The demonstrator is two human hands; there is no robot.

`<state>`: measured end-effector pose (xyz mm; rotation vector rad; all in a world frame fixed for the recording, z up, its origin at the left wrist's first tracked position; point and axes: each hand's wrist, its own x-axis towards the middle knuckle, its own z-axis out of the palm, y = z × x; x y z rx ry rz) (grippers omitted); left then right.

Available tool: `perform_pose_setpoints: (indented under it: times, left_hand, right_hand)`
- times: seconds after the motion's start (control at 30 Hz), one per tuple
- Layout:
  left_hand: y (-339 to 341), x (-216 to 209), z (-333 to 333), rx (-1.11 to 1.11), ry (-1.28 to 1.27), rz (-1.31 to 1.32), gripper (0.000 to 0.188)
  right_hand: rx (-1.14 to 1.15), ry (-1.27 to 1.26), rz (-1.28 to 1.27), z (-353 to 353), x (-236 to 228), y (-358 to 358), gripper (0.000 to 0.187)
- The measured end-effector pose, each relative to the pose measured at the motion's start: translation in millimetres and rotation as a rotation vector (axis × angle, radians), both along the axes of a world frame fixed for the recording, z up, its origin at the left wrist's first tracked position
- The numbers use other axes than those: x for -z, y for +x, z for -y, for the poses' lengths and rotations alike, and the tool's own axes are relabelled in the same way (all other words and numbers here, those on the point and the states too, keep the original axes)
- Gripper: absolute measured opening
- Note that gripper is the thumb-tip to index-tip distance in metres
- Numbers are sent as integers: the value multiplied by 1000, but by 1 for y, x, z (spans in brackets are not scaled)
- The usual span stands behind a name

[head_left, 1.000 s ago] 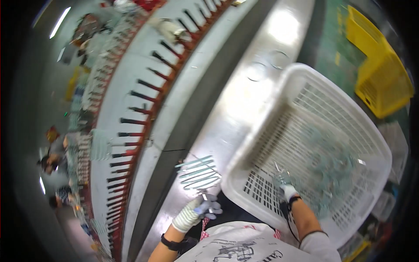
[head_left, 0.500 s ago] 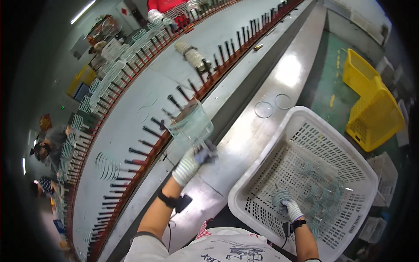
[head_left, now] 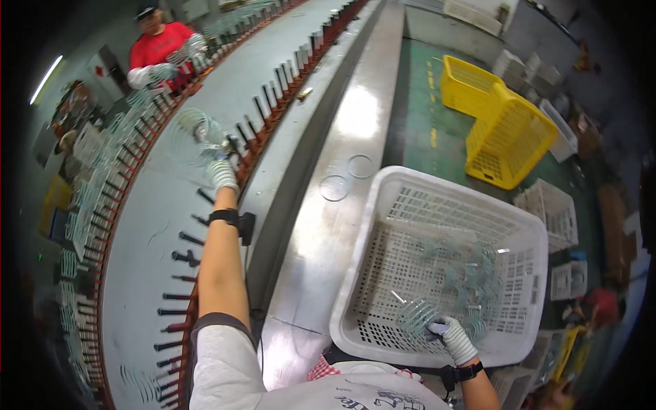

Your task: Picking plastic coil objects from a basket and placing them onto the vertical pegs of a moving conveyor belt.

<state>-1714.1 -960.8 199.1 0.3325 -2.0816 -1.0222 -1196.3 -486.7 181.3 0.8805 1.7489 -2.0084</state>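
My left arm reaches across the conveyor belt. The gloved left hand (head_left: 222, 172) is closed round a bundle of clear, greenish rings (head_left: 181, 137), blurred by motion, and its fingertips are partly hidden. The bundle hangs over the belt by a row of dark upright pegs (head_left: 262, 109). Low in a white slotted basket (head_left: 371, 225), my right hand (head_left: 454, 338) wears a striped glove and grips a fanned stack of clear rings (head_left: 415, 318). More such rings (head_left: 471, 277) lie in overlapping clusters across the basket floor beside it.
Two loose rings, one of them a clear ring (head_left: 334, 188), lie on the metal ledge (head_left: 355, 123) left of the basket. Yellow crates (head_left: 511, 137) stand on the green floor beyond. Across the belt, a person in red (head_left: 160, 48) handles rings near the far peg row.
My left hand has carried its ring bundle forward, from the near peg row out over the belt. The view has turned right. The right hand stays in the basket with its stack.
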Motion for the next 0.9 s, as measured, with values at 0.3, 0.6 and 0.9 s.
perform_pose_setpoints:
  times: [0.3,0.6,0.9]
  left_hand:
    - [18,20,52,-124,-423,236,47]
    - [255,-26,-179,990,-129,499,62]
    - [363,10,-227,1650,-393,1134,35]
  right_hand:
    - [76,-41,-19,11,1,10,23]
    - [-141,-214,-101,2,-50,-30,19]
    - [-347,-553,-22,-37,-72,-61,25]
